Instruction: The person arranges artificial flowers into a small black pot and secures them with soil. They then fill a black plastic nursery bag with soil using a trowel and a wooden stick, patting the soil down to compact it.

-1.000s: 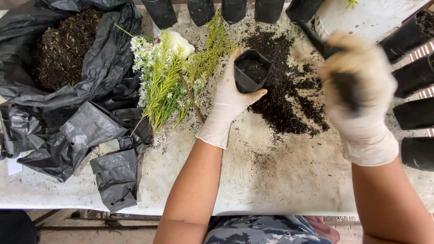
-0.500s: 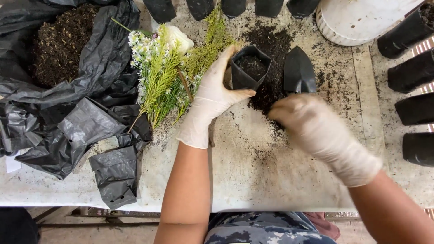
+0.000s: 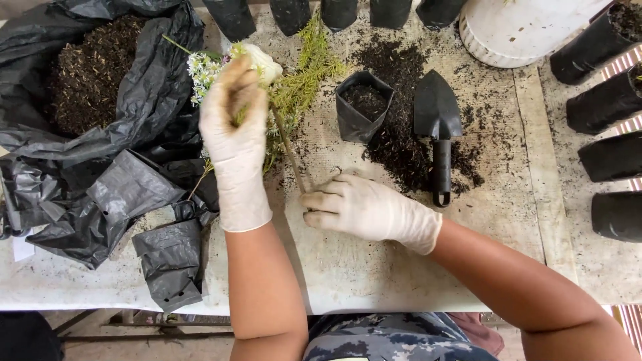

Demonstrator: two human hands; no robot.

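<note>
Worktop point(image 3: 401, 281): pale, dirty slab, loose soil scattered all over the middle.
Big black bag point(image 3: 100, 100): far left of the small grow bag, lying open with dark potting mix inside.
White tub point(image 3: 515, 33): up and to the right of the small grow bag, only partly in view.
Cuttings point(image 3: 294, 87): green sprigs with little white flowers, just left of the small grow bag.
Left hand point(image 3: 234, 134): white glove, grip closed on the cuttings, left of the small grow bag.
Right hand point(image 3: 361, 207): gloved too, below the small grow bag, fingers curled onto the lower end of a thin stem point(image 3: 289, 150). Can't tell if it's really pinched or just pressed down.
Trowel point(image 3: 436, 127): black, lying flat just right of the small grow bag, nobody touching it.
Small grow bag point(image 3: 362, 107): black, upright, part-filled with soil.
</note>
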